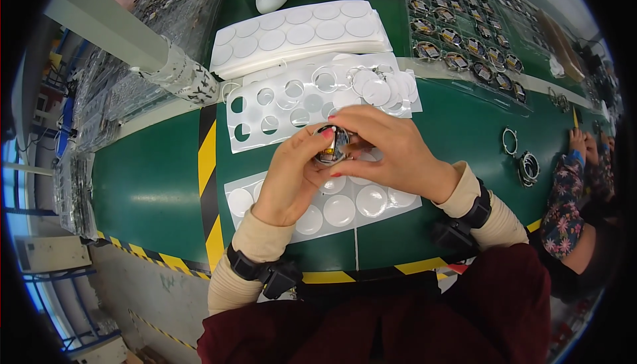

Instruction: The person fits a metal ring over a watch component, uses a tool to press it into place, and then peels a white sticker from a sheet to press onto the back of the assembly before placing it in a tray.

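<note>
Both hands meet above the table's near edge: the left hand point(292, 178) and right hand point(385, 151) together grip a small round metal part point(334, 146), seemingly fitting a disc; pressing it flat looks next.

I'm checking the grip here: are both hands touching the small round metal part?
Touching. The head view shows the left hand and the right hand closed around the small round metal part, with fingertips pressed on its rim and face.
</note>
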